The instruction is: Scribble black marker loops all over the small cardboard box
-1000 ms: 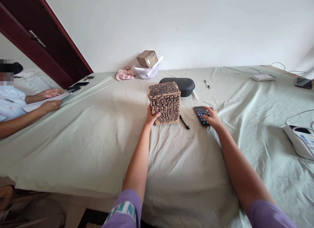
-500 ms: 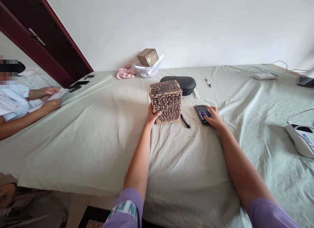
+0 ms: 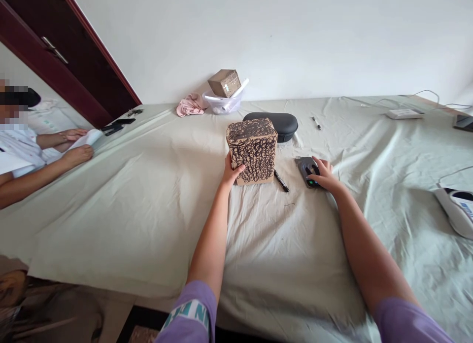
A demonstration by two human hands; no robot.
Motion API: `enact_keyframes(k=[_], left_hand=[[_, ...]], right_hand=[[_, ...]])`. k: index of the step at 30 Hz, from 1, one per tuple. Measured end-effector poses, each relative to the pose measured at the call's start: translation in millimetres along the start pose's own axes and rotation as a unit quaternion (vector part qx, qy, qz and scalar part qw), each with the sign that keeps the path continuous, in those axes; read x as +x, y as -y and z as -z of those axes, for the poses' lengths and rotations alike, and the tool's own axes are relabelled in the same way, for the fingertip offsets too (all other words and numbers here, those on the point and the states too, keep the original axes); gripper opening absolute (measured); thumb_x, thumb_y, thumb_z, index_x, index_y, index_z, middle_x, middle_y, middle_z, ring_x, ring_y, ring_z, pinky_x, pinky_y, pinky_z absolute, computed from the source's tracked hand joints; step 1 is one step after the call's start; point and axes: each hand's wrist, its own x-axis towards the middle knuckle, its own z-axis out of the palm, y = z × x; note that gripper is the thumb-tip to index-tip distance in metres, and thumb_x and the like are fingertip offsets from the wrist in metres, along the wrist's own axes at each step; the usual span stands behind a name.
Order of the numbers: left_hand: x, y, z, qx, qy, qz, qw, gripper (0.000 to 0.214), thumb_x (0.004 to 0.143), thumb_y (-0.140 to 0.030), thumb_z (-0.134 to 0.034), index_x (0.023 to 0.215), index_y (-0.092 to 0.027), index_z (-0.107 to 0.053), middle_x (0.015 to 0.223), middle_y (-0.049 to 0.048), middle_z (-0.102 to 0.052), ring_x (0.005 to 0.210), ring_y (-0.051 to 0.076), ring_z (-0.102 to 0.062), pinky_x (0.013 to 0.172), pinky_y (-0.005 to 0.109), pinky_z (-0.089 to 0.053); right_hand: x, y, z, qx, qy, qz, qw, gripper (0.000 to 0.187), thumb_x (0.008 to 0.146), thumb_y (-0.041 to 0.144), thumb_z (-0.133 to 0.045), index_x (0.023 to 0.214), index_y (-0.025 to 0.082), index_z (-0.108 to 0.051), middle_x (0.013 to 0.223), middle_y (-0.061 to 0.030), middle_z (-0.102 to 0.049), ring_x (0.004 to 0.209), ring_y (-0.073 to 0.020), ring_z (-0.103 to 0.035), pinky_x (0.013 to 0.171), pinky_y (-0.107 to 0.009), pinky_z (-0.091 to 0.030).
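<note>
Far left, a seated co-worker [image 3: 22, 146] holds a sheet of white paper [image 3: 86, 138] in both hands, clear of the pale green bedsheet [image 3: 148, 210], which covers the surface (bed or bench, cannot tell). Along the sheet's far edge lie a black flat object [image 3: 114, 126] and small keys [image 3: 135, 112], then a crumpled pink cloth [image 3: 190, 105], beside a clear plastic tub [image 3: 222, 104]. A small brown carton [image 3: 224, 83] sits tilted in the tub's mouth, apparently propped there by the tub's rim.

Centre: the left hand [image 3: 232, 171] grips the lower left corner of an upright cardboard box [image 3: 252, 151], fingers curled onto its front face. The box stands on the sheet, its faces covered in black scribbled loops; the hold seems to steady it rather than lift it (base contact is partly hidden). Behind it lies a black zip case [image 3: 271, 126], and just right of its base a black marker [image 3: 281, 181].

Right of that, a phone [image 3: 306, 171] lies flat, screen up, under the right hand [image 3: 321, 175], which is open, fingers spread on the screen and not gripping, so the flat phone needs no holding. Farther off: a pen [image 3: 316, 122], a white power strip [image 3: 404, 114] and a white device [image 3: 456, 210].
</note>
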Motion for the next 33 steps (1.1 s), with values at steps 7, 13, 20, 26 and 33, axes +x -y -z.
enact_keyframes(k=[7, 13, 20, 26, 33], left_hand=[[0, 0, 0.2, 0.013, 0.009, -0.004, 1.000, 0.116, 0.056, -0.069, -0.099, 0.155, -0.027, -0.055, 0.152, 0.0165, -0.056, 0.153, 0.044, -0.050, 0.132, 0.062, -0.037], [1, 2, 2.5, 0.026, 0.014, 0.002, 1.000, 0.114, 0.056, -0.072, -0.098, 0.154, -0.032, -0.055, 0.151, 0.0135, -0.057, 0.151, 0.043, -0.052, 0.130, 0.064, -0.040], [-2, -2, 1.6, 0.024, 0.007, 0.010, 1.000, 0.111, 0.054, -0.072, -0.099, 0.150, -0.030, -0.059, 0.152, 0.0141, -0.057, 0.150, 0.043, -0.052, 0.129, 0.062, -0.041], [-4, -8, -2.4, 0.006, -0.006, 0.017, 1.000, 0.111, 0.052, -0.069, -0.100, 0.149, -0.030, -0.061, 0.154, 0.0148, -0.059, 0.151, 0.042, -0.053, 0.130, 0.060, -0.041], [-1, -16, -2.7, -0.021, -0.034, 0.015, 0.999, 0.110, 0.053, -0.076, -0.098, 0.145, -0.026, -0.062, 0.148, 0.0154, -0.068, 0.151, 0.043, -0.056, 0.132, 0.059, -0.039]], right_hand=[[5, -1, 0, 0.044, -0.013, -0.029, 0.999, 0.092, 0.072, 0.045, -0.061, 0.162, 0.025, -0.051, 0.149, -0.0153, -0.050, 0.148, -0.0449, -0.044, 0.133, -0.060, -0.031], [8, -3, -2, 0.069, -0.024, -0.044, 0.996, 0.092, 0.072, 0.045, -0.059, 0.162, 0.027, -0.052, 0.146, -0.0136, -0.050, 0.145, -0.0427, -0.047, 0.133, -0.059, -0.032], [8, -2, -4, 0.056, -0.047, -0.022, 0.997, 0.091, 0.066, 0.033, -0.060, 0.158, 0.030, -0.055, 0.140, -0.0123, -0.056, 0.133, -0.0396, -0.053, 0.127, -0.064, -0.039], [1, 12, 3, 0.053, -0.087, -0.022, 0.995, 0.075, 0.075, 0.034, -0.056, 0.148, 0.028, -0.065, 0.136, -0.0142, -0.061, 0.124, -0.0381, -0.058, 0.119, -0.061, -0.046], [-24, 103, -8, -0.107, 0.057, 0.125, 0.985, 0.039, 0.095, 0.047, -0.058, 0.120, 0.021, -0.073, 0.115, -0.0147, -0.077, 0.118, -0.0387, -0.065, 0.106, -0.053, -0.048]])
